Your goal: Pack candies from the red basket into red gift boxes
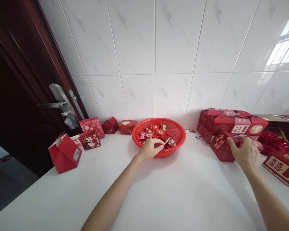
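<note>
My left hand (152,148) reaches over the front rim of a red plastic colander (159,154). Its thumb and fingers are pinched together at the wrapped candies (159,133) inside; whether a candy is between the fingertips I cannot make out. On the right, my right hand (247,154) closes around the edge of a dark red gift box (222,147) with gold characters, which stands tilted on the white table. The right fingertips are partly hidden and a little blurred.
Stacked red gift boxes (233,123) stand behind my right hand, with another red box (283,166) farther right. Along the left are a red bag-shaped box (65,154), a box with a cartoon figure (88,141) and several small boxes. A tiled wall (137,48) closes the back.
</note>
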Tool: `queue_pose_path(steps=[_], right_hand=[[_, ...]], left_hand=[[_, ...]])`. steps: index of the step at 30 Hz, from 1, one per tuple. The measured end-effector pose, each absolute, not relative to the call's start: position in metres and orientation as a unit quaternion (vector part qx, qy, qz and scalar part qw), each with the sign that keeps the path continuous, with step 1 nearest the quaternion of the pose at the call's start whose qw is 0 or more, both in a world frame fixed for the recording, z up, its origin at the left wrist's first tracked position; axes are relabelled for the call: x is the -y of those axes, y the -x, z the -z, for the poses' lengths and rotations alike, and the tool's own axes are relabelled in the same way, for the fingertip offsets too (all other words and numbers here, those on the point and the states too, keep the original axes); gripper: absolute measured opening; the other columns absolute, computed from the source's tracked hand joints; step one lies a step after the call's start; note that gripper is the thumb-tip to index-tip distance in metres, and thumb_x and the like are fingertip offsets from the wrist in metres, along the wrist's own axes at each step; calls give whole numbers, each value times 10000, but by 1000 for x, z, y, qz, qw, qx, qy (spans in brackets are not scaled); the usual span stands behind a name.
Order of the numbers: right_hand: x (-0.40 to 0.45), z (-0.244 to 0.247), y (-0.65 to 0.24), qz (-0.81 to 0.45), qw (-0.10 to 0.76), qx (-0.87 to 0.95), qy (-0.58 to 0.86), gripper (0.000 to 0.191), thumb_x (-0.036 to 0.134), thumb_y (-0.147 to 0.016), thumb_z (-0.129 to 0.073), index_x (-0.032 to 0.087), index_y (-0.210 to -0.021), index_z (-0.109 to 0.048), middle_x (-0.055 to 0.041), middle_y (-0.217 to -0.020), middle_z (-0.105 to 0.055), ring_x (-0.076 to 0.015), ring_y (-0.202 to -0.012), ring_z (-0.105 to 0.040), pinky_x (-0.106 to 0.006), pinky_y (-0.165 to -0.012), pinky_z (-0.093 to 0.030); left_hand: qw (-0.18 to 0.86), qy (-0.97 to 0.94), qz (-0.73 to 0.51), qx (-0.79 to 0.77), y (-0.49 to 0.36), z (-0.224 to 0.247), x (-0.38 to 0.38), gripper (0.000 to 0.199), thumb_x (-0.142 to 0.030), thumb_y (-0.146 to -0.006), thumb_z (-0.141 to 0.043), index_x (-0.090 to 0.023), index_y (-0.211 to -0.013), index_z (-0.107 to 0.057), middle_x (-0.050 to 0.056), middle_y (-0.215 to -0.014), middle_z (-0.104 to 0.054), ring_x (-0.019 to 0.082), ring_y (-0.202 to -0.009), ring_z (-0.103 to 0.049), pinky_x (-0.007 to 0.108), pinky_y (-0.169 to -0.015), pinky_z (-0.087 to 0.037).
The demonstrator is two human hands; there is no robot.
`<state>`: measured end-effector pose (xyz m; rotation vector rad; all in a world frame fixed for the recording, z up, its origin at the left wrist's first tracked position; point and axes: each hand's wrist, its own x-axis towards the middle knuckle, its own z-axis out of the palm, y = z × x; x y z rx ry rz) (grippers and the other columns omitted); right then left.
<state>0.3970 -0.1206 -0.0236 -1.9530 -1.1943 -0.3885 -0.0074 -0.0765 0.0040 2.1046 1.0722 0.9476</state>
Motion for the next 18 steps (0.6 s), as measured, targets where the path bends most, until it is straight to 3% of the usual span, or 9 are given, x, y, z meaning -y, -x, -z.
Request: queue_pose_path(steps=[2, 4, 7, 10, 14, 16, 18], right_hand=[[130, 13, -382, 148, 401, 421, 800, 620, 634, -849, -465, 116, -1135, -647, -283, -1067, -621, -410, -867, -602, -440, -600, -394], [140, 5, -364, 162, 435, 428, 775, 559, 602, -868, -464, 137, -1120, -646, -249, -1049, -630, -380, -913, -610, -427, -633, -413], [155, 6, -334, 177, 502, 493, 688, 414, 535, -879, -485, 165, -956, -655, -118, -778, -617, -263, -706, -603, -393, -645, -451], [168, 19, -301, 125, 529, 614, 573, 245, 412, -917, -524, 193, -904, -631, -42, -764, -601, -139, -512, -523, -304, -547, -461], [180, 36, -269, 61, 523, 696, 488, 114, 273, -960, -520, 208, -929, -608, -48, -907, -652, -89, -482, -505, -246, -471, -453], [183, 40, -262, 39, 519, 708, 478, 110, 240, -970, -510, 214, -911, -599, -44, -913, -652, -85, -482, -503, -235, -445, -439], [184, 41, -258, 22, 516, 715, 471, 116, 218, -972, -506, 219, -894, -591, -35, -890, -649, -84, -478, -492, -229, -425, -424]], left_hand=[[300, -790, -353, -402, 7, -3, 78, 179, -225, -820, -620, -178, -903, -772, 54, -952, -794, 217, -880, -726, 308, -805, -569], [305, -785, -355, -405, 6, -2, 78, 180, -233, -817, -621, -176, -901, -770, 58, -957, -793, 218, -881, -726, 319, -826, -569], [340, -784, -350, -383, 10, -6, 72, 195, -267, -801, -633, -170, -909, -764, 67, -950, -793, 221, -880, -730, 333, -844, -576], [341, -790, -357, -364, 33, -32, 64, 255, -353, -759, -667, -156, -895, -753, 90, -971, -787, 238, -889, -731, 353, -837, -586], [147, -743, -425, -495, 107, -94, 60, 347, -415, -775, -640, -142, -968, -736, 97, -1118, -760, 243, -1050, -682, 382, -1002, -510], [55, -666, -436, -603, 155, -121, 64, 391, -355, -792, -602, -110, -1078, -707, 98, -1162, -746, 226, -1056, -678, 367, -1011, -496], [-32, -604, -366, -707, 203, -136, 71, 393, -291, -795, -580, -113, -1121, -707, 78, -1125, -755, 212, -1016, -691, 343, -983, -503]])
